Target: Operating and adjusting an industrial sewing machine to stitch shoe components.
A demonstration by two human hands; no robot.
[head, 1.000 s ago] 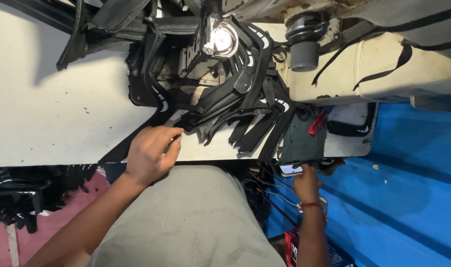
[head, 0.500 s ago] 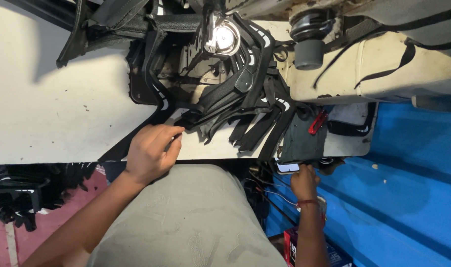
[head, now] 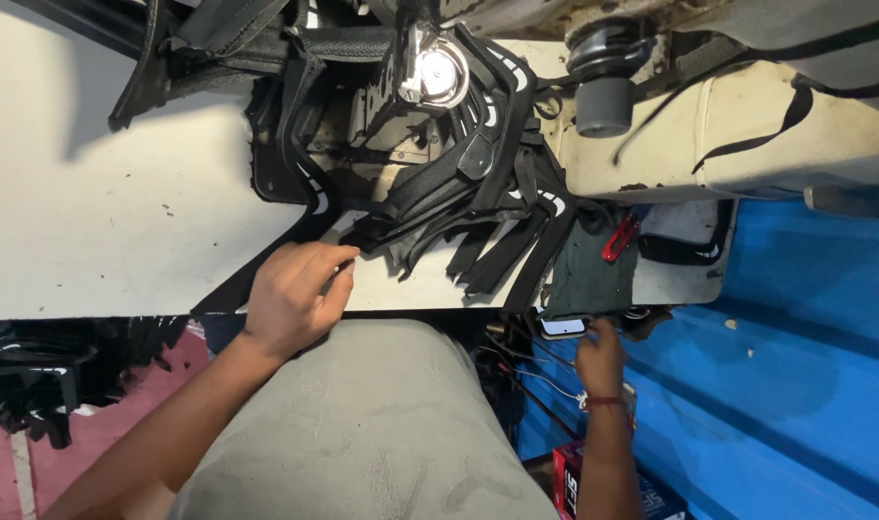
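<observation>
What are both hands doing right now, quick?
Left hand: loosely curled, fingertips pinching the edge of a black fabric piece on the white table.
Right hand: lowered below the table edge at a small phone-like device; grip cannot be told.

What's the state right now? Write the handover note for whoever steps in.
Left hand: resting on the table edge, fingertips at the near end of the black pieces; whether it grips one cannot be told.
Right hand: below the table edge, touching a small screen device; grip unclear.
Things: the black pieces lie heaped under the sewing machine; a red clip lies on a dark cloth to the right.
Done: cannot be told from this view.
Left: the heap looks unsorted; another black pile lies below the table, left.
</observation>
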